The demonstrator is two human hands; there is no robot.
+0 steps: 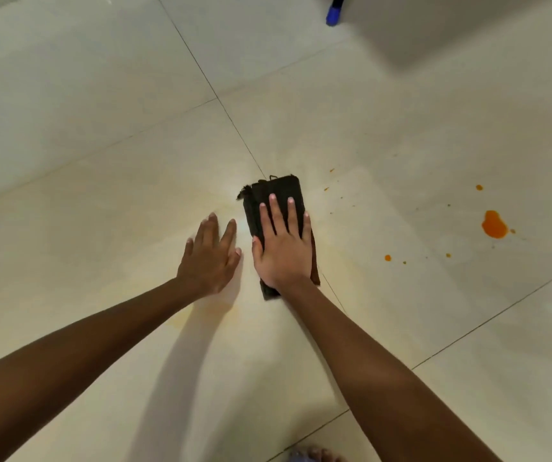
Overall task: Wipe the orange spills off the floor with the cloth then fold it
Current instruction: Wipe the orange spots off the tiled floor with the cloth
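While orange spills [494,225] dot the tiles to the right, our right hand [283,248] presses flat, fingers spread, on the folded dark cloth [276,190].
Our left hand [209,255] rests open just beside it on the floor [101,128].

Counts: 2 hands, left hand [209,258] and right hand [283,250]. 1 dark cloth [276,191]. 1 big orange spill [494,225], plus approx. 6 small orange drops [387,258] scattered nearby; tinier specks too small to count. 1 blue object [333,13] at top edge. 1 bare foot [317,455] at bottom edge.
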